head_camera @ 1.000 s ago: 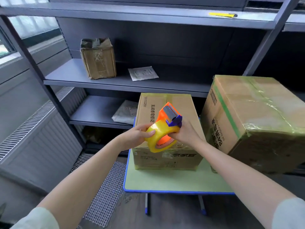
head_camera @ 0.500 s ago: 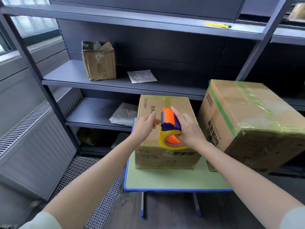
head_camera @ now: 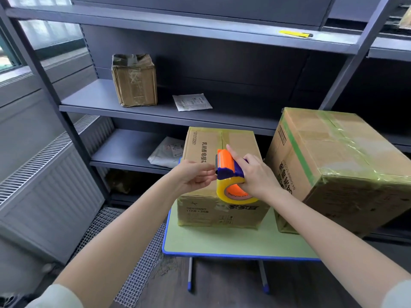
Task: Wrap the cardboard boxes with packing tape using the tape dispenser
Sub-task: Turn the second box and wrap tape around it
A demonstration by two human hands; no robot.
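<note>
1. Shelving unit [head_camera: 93, 101]: grey metal, several tiers, fills the background. A ribbed radiator [head_camera: 44, 196] stands to its left, under the window.

2. Large cardboard box [head_camera: 338, 165]: sits at the right side of the table, already banded with yellowish and green tape. It stands just beside the medium box, with a narrow gap between them.

3. Table [head_camera: 233, 243]: pale green top, blue rim. It stands in front of the shelving and carries the medium box.

4. Medium cardboard box [head_camera: 206, 147]: upright at the table's centre, with a tape strip down the middle of its top face.

5. Small cardboard box [head_camera: 134, 82]: on the middle tier, left of a paper slip [head_camera: 192, 102]. A plastic bag [head_camera: 166, 152] lies on the tier below.

6. Tape dispenser [head_camera: 229, 172]: orange and purple, loaded with a yellowish roll (roll side toward the camera). It is held above the near half of the medium box's top.

7. Right hand [head_camera: 258, 174]: grasps the dispenser body from the right, fingers wrapped over it.

8. Left hand [head_camera: 193, 174]: fingers drawn together, their tips touching the dispenser's front edge. Whether they pinch a tape end cannot be determined.

9. Yellow item [head_camera: 293, 34]: lies flat on the top tier.
</note>
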